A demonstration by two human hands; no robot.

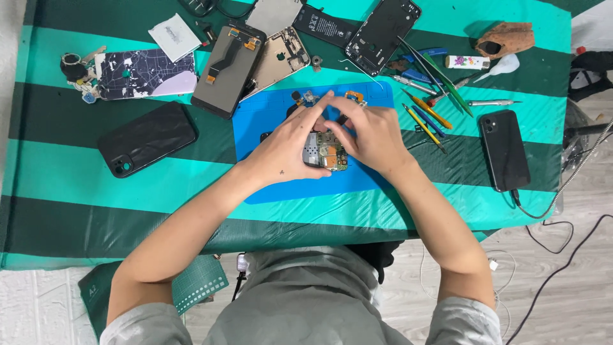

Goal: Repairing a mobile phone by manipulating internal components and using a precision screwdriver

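A small circuit board (327, 153) with metal shields lies on the blue work mat (268, 185) at the middle of the bench (64, 185), half hidden under both hands. The left hand (287, 150) covers its left edge and the right hand (373, 137) its right edge; the fingertips of the two hands meet above the board, and each grip looks pressed together on the board's edges, though what exactly is pinched cannot be told. Small loose parts (306, 98) sit at the mat's far edge. To the right lie screwdrivers and tweezers (424, 118) and a black phone (504, 150) on a cable; to the left, a black phone case (147, 137) and a detached screen (227, 70).
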